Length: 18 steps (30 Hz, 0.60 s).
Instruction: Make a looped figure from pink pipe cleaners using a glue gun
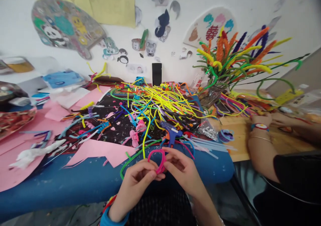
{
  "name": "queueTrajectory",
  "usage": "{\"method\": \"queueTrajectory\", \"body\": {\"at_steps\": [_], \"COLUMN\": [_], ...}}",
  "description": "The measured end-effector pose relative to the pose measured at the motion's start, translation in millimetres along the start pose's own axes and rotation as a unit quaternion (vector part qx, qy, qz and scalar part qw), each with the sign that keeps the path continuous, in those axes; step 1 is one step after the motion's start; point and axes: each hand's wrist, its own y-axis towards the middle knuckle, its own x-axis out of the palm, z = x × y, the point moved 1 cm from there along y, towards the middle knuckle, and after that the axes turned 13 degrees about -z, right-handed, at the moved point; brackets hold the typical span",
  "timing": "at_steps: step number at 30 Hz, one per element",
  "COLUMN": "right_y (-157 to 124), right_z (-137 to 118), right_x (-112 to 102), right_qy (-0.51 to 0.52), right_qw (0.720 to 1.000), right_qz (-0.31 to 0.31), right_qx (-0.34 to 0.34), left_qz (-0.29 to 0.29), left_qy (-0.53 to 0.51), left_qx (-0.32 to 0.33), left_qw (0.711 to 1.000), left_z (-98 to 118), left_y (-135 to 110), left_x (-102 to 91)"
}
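Note:
My left hand (136, 180) and my right hand (182, 169) meet just in front of the table's blue edge (75, 182). Both pinch a bright pink pipe cleaner (157, 156) that is bent into a small arch between them. The fingers of both hands are curled round its ends. A green pipe cleaner (130, 159) curves over the table edge just left of my left hand. A blue glue gun (173, 134) lies on the table right behind my hands.
A tangle of yellow and coloured pipe cleaners (155, 100) covers the table's middle. Pink paper sheets (100, 150) lie at the left. A bunch of pipe-cleaner flowers (235, 58) stands at the back right. Another person's arm (260, 145) with a wristwatch rests on the wooden table to the right. A dark phone (156, 74) leans on the wall.

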Motion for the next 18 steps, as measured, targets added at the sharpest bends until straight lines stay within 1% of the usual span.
{"method": "queueTrajectory", "body": {"at_steps": [2, 4, 6, 9, 11, 13, 15, 17, 18], "right_y": [1.9, 5.5, 10.7, 18.9, 23.0, 25.2, 25.5, 24.8, 24.3], "right_z": [1.4, 3.7, 6.2, 9.4, 10.8, 11.8, 12.6, 13.2, 13.4], "right_x": [-1.0, -3.3, -5.6, -6.6, -5.3, -3.2, -1.5, -1.0, -1.1], "right_qy": [0.004, -0.017, -0.077, -0.198, -0.245, -0.268, -0.289, -0.311, -0.325], "right_qw": [1.000, 1.000, 0.997, 0.978, 0.967, 0.961, 0.955, 0.949, 0.944], "right_qz": [0.006, 0.013, 0.013, 0.003, 0.001, 0.009, 0.021, 0.036, 0.041], "right_qx": [0.016, 0.018, 0.029, 0.060, 0.069, 0.066, 0.059, 0.043, 0.031], "left_qz": [-0.018, -0.009, 0.012, 0.056, 0.096, 0.137, 0.175, 0.195, 0.192], "left_qy": [0.074, 0.186, 0.293, 0.403, 0.442, 0.465, 0.479, 0.493, 0.501], "left_qx": [0.010, 0.019, 0.020, 0.026, 0.055, 0.088, 0.105, 0.106, 0.105], "left_qw": [0.997, 0.982, 0.956, 0.913, 0.890, 0.870, 0.854, 0.841, 0.837], "left_z": [1.4, 4.6, 9.2, 16.3, 18.9, 19.2, 18.2, 16.8, 15.8], "left_y": [-0.9, -3.2, -6.5, -12.5, -16.3, -19.7, -21.6, -21.2, -19.8], "left_x": [0.5, -1.9, -7.0, -18.0, -26.2, -33.3, -37.7, -38.6, -37.7]}}
